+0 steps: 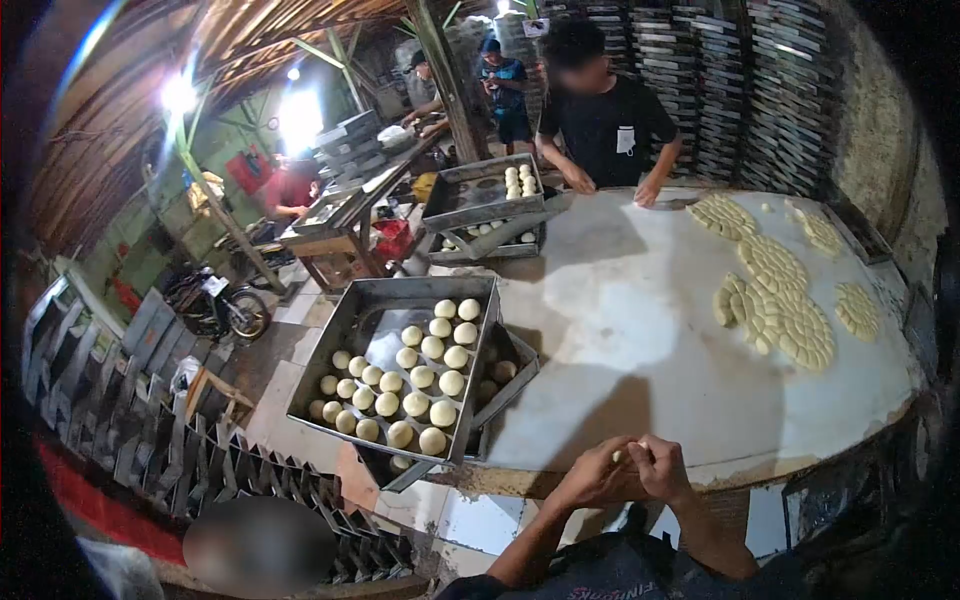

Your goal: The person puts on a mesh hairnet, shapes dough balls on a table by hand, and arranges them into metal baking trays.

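My left hand [595, 474] and my right hand [660, 468] meet over the table's front edge, with the fingers of both curled together. A small bit of pale dough [618, 456] shows between them; most of it is hidden by the fingers. To the left, a metal tray [345, 308] holds rows of round dough balls [421, 377], stacked over other trays. On the right of the pale worktable [620, 330] lie flattened clusters of cut dough pieces [785, 305], in several groups.
Across the table a person in a black shirt [605, 125] rests both hands at its edge. Beside them, another tray [455, 205] holds a few dough balls. Stacked metal pans [690, 80] line the back wall. A motorcycle [225, 300] stands at left, with more people farther back.
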